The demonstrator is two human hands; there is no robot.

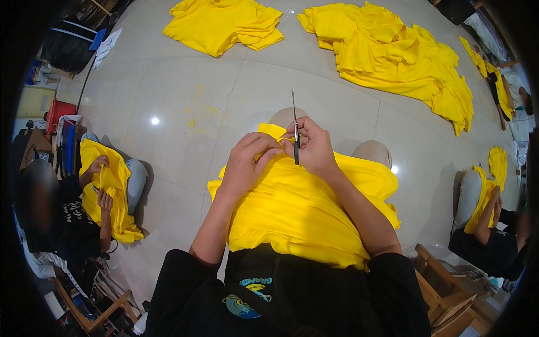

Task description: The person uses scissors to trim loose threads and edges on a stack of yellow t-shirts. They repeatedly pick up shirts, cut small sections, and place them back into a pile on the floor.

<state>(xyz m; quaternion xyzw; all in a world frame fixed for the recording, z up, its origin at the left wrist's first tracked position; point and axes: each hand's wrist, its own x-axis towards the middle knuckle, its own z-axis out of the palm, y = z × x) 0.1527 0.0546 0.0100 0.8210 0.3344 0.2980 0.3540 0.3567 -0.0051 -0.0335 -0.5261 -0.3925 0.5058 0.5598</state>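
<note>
A yellow garment [297,208] is spread over my lap and knees. My left hand [252,154] pinches a small part of its upper edge between bent fingers. Just to the right, my right hand [311,143] is wrapped round a pair of scissors [295,101], whose thin blades point away from me, upward in the picture. Its fingertips are close beside my left fingertips at the fabric; whether they also grip it I cannot tell.
Yellow garment piles [222,22] [387,56] lie on the tiled floor [168,90] ahead. A co-worker [56,219] at left and another [483,247] at right handle yellow garments. A red container [59,115] and clutter line the left side; wooden pieces [438,281] sit at lower right.
</note>
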